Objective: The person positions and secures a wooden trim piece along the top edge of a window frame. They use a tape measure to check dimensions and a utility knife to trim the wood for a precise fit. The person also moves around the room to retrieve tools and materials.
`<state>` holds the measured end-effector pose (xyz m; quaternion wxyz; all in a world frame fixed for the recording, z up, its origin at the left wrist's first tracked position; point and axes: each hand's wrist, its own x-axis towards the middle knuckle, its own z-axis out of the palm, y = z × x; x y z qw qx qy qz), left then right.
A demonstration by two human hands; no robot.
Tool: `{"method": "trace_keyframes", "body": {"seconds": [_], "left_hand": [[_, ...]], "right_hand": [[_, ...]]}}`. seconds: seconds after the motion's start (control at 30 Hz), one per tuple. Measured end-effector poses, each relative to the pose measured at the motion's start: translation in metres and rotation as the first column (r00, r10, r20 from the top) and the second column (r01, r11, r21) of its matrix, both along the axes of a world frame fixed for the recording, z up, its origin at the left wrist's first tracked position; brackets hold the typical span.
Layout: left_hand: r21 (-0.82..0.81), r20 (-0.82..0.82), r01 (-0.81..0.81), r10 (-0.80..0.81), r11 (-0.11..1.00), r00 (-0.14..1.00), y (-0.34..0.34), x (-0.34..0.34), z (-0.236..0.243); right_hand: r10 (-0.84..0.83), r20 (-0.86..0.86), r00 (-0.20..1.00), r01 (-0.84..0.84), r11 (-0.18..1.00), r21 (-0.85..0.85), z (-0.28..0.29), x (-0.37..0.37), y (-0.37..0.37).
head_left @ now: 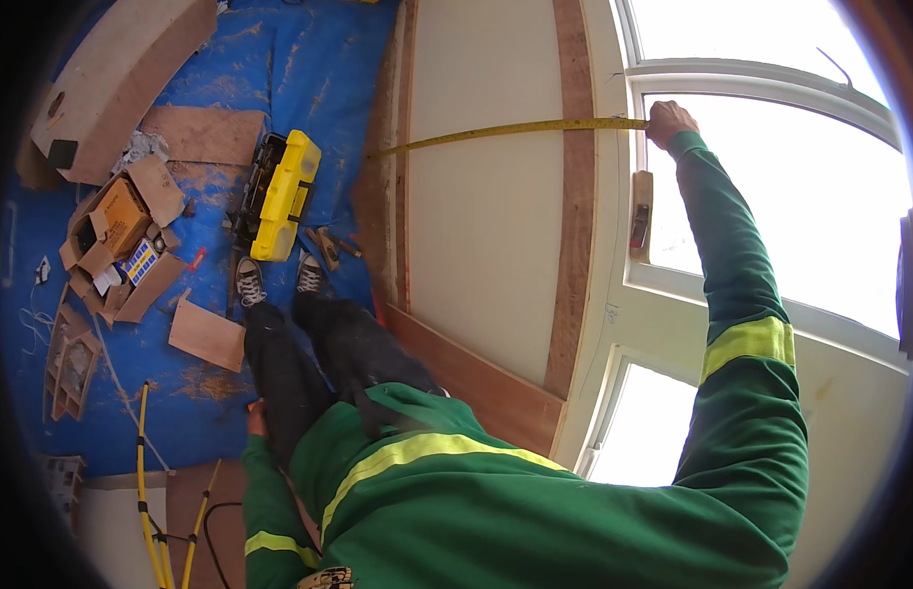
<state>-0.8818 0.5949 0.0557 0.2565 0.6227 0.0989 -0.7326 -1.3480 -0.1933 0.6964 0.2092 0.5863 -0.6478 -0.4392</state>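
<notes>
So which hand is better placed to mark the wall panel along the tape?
Probably the left hand: it hangs free by the leg, though far from the yellow tape measure. The right hand pins the tape's end against the window frame.

Yellow tape measure (515,128) with dark markings, stretched across cream wall panel (486,196) at upper centre. Brown wooden trim (574,196) bordering panel. White window frame (731,83) at upper right. Green sleeve (741,294) with yellow-green reflective band, right of frame; same green and band on jacket (456,501) at bottom. Black trousers (309,363); dark sneakers (250,280) with white laces and toes. Blue floor covering (280,59), worn to brown in patches. Yellow-and-black toolbox (280,196). Tan cardboard boxes (123,236) at left. Yellow cables (142,471) at lower left.
</notes>
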Motion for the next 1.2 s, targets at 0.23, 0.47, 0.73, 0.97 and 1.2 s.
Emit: {"method": "trace_keyframes", "body": {"seconds": [0.23, 0.47, 0.73, 0.97, 1.2], "left_hand": [[-0.078, -0.082, -0.162, 0.156, 0.984, 0.984, 0.028, -0.013, 0.002], [0.053, -0.122, -0.223, 0.228, 0.973, 0.966, 0.013, -0.011, 0.046], [-0.089, -0.134, -0.140, 0.127, 0.986, 0.983, 0.017, -0.007, 0.019], [0.105, -0.134, -0.086, 0.100, 0.991, 0.986, 0.010, -0.001, 0.022], [0.158, -0.161, -0.073, 0.099, 0.985, 0.982, -0.004, 0.006, 0.034]], "right_hand": [[0.083, -0.003, 0.997, -0.083, 0.997, 0.002, -0.003, -0.011, 0.004], [0.167, 0.006, 0.986, -0.166, 0.984, -0.061, -0.009, -0.023, 0.016], [0.209, -0.096, 0.973, -0.214, 0.976, -0.042, -0.011, -0.026, 0.023], [0.257, -0.116, 0.959, -0.263, 0.964, -0.035, -0.013, -0.030, 0.018], [0.349, -0.115, 0.930, -0.356, 0.934, -0.042, -0.012, -0.034, 0.021]]}}
